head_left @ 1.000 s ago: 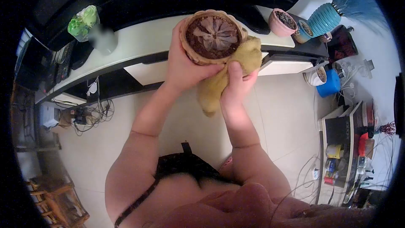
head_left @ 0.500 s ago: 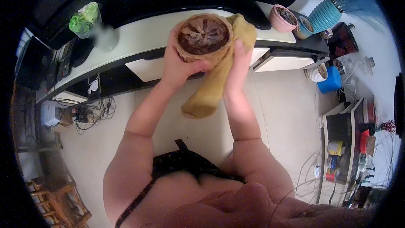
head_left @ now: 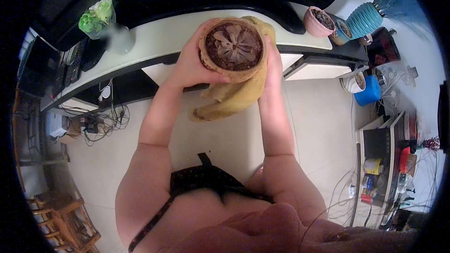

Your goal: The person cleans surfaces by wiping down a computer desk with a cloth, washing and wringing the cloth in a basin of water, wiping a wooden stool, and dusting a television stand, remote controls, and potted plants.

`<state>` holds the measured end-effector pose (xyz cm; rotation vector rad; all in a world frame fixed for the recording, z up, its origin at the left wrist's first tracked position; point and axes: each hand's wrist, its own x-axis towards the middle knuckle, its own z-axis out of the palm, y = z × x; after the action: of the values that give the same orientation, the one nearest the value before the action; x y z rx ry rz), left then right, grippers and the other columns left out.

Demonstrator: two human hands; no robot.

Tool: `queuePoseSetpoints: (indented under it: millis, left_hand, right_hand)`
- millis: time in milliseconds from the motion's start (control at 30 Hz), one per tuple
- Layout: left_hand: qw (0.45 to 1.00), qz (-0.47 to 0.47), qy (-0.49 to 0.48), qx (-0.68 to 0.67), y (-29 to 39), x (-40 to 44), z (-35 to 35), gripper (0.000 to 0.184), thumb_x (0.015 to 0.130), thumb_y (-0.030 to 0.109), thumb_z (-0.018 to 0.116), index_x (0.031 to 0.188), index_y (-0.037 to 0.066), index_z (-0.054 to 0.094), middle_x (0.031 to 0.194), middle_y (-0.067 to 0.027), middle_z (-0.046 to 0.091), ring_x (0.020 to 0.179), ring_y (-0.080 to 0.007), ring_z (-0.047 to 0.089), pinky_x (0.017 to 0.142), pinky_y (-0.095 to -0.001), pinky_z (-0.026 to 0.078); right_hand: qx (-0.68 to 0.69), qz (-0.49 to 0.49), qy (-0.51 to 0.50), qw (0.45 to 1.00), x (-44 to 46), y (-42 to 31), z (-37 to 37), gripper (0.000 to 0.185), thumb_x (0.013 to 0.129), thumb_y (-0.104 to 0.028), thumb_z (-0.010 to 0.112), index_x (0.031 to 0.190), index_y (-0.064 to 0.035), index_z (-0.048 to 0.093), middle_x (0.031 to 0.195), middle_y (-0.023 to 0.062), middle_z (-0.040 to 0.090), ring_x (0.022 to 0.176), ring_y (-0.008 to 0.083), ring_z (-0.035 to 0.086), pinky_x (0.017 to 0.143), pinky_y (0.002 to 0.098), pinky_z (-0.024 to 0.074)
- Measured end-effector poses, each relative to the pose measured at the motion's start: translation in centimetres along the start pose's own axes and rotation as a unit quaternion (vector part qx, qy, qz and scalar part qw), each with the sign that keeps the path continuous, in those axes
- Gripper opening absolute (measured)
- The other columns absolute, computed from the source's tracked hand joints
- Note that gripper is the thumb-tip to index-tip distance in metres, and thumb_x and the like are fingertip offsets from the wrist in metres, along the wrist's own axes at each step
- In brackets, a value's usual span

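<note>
A round tan flowerpot [head_left: 240, 75] is held up in front of me, tilted so that its open top faces my view. Inside it are dark soil and a brownish rosette-shaped plant [head_left: 234, 43]. My left hand [head_left: 193, 65] is closed around the pot's left side, thumb along the front below the rim. On the other side, my right hand [head_left: 273, 63] presses a yellow cloth [head_left: 232, 102] against the pot; most of its fingers are hidden behind. The cloth shows behind the rim and hangs below the pot.
Behind the pot runs a white-topped TV cabinet [head_left: 154, 35] with a vase of green flowers [head_left: 99, 18]. A pink pot [head_left: 319, 22] and a turquoise vase [head_left: 364, 20] stand at its right end. Cables [head_left: 117, 117] lie at left, a wooden stool [head_left: 70, 218] below them, and a shelf [head_left: 379, 154] at right.
The pot has moved slightly right and toward me. My right hand has shifted around its side with the cloth, whose hanging end has swung left and up.
</note>
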<state>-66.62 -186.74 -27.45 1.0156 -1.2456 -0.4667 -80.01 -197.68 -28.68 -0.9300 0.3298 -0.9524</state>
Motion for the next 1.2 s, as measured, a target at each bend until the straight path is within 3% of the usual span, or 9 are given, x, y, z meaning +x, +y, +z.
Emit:
queuePoseSetpoints:
  millis: [67, 200, 300, 467, 533, 700, 800, 900, 1200]
  left_hand:
    - [0.998, -0.041, -0.053, 0.009, -0.4, 0.3, -0.8, 0.103, 0.040, 0.022, 0.087, 0.127, 0.002, 0.034, 0.120, -0.0082, 0.046, 0.115, -0.0208, 0.043, 0.099, -0.0318, 0.033]
    - [0.992, -0.057, -0.091, -0.061, -1.9, 1.4, -2.6, 0.100, 0.043, 0.024, 0.086, 0.127, 0.004, 0.036, 0.121, -0.0071, 0.046, 0.116, -0.0206, 0.042, 0.097, -0.0338, 0.036]
    - [0.988, -0.014, -0.008, 0.152, -0.8, 1.8, -2.8, 0.080, 0.061, 0.022, 0.079, 0.129, 0.009, 0.038, 0.127, -0.0072, 0.042, 0.117, -0.0187, 0.041, 0.092, -0.0353, 0.041]
    - [0.990, -0.098, 0.023, 0.096, -0.5, 1.1, 1.7, 0.073, 0.072, 0.015, 0.069, 0.133, 0.006, 0.030, 0.135, -0.0109, 0.033, 0.122, -0.0215, 0.036, 0.095, -0.0354, 0.039]
    - [0.998, 0.061, 0.009, 0.003, -0.8, 0.9, 3.6, 0.086, 0.070, 0.015, 0.071, 0.137, 0.005, 0.017, 0.130, -0.0145, 0.038, 0.121, -0.0231, 0.038, 0.098, -0.0357, 0.036]
    - [0.985, -0.035, 0.143, 0.090, -1.2, 1.1, 2.7, 0.111, 0.038, 0.024, 0.088, 0.127, 0.003, 0.026, 0.122, -0.0138, 0.044, 0.114, -0.0256, 0.044, 0.099, -0.0334, 0.035]
    - [0.981, -0.024, 0.153, 0.115, -1.7, 1.1, 2.6, 0.107, 0.038, 0.025, 0.089, 0.125, 0.004, 0.029, 0.121, -0.0127, 0.044, 0.113, -0.0240, 0.044, 0.098, -0.0336, 0.036]
    - [0.980, 0.006, 0.166, 0.111, -1.8, 0.9, 2.6, 0.107, 0.038, 0.025, 0.089, 0.125, 0.003, 0.031, 0.121, -0.0120, 0.045, 0.112, -0.0228, 0.045, 0.097, -0.0331, 0.036]
    - [0.990, -0.035, 0.070, 0.120, -0.3, 0.9, 1.2, 0.102, 0.040, 0.023, 0.089, 0.123, 0.001, 0.033, 0.120, -0.0117, 0.046, 0.111, -0.0211, 0.046, 0.097, -0.0319, 0.037]
  right_hand:
    - [0.099, 0.115, -0.079, 0.985, 0.2, 0.1, -0.5, 0.040, 0.093, -0.031, 0.040, 0.119, -0.0009, 0.045, 0.113, 0.0101, 0.053, 0.101, 0.0208, 0.053, 0.089, 0.0325, 0.0419]
    - [0.137, 0.126, -0.048, 0.981, -0.4, 1.4, -0.3, 0.041, 0.092, -0.031, 0.040, 0.121, -0.0020, 0.043, 0.117, 0.0104, 0.051, 0.103, 0.0226, 0.052, 0.090, 0.0341, 0.0418]
    - [0.070, -0.054, 0.047, 0.995, -1.4, 0.6, 0.8, 0.040, 0.091, -0.023, 0.047, 0.124, -0.0007, 0.039, 0.117, 0.0108, 0.050, 0.106, 0.0185, 0.050, 0.089, 0.0316, 0.0410]
    - [-0.023, -0.252, 0.142, 0.957, -2.3, 0.8, 2.5, 0.041, 0.092, -0.023, 0.045, 0.126, -0.0029, 0.034, 0.122, 0.0115, 0.045, 0.109, 0.0205, 0.046, 0.090, 0.0330, 0.0394]
    - [-0.071, -0.298, 0.147, 0.941, -2.6, 1.7, 2.4, 0.042, 0.093, -0.022, 0.043, 0.127, -0.0022, 0.031, 0.125, 0.0122, 0.041, 0.111, 0.0211, 0.044, 0.093, 0.0337, 0.0370]
    - [-0.054, -0.286, 0.077, 0.953, -3.2, 3.9, 2.3, 0.051, 0.090, -0.023, 0.047, 0.129, 0.0010, 0.025, 0.127, 0.0139, 0.037, 0.117, 0.0238, 0.037, 0.099, 0.0354, 0.0285]
    - [-0.146, -0.286, 0.069, 0.944, -3.0, 4.6, 2.0, 0.056, 0.090, -0.028, 0.046, 0.130, 0.0028, 0.021, 0.128, 0.0149, 0.034, 0.117, 0.0242, 0.035, 0.099, 0.0354, 0.0264]
    - [-0.228, -0.342, 0.031, 0.911, -2.7, 3.5, 2.6, 0.044, 0.092, -0.015, 0.038, 0.130, 0.0002, 0.022, 0.129, 0.0127, 0.035, 0.116, 0.0219, 0.037, 0.098, 0.0336, 0.0276]
    - [-0.222, -0.176, 0.052, 0.958, -1.2, -1.3, 2.1, 0.042, 0.092, -0.022, 0.041, 0.125, 0.0034, 0.035, 0.118, 0.0138, 0.047, 0.110, 0.0186, 0.044, 0.097, 0.0308, 0.0305]
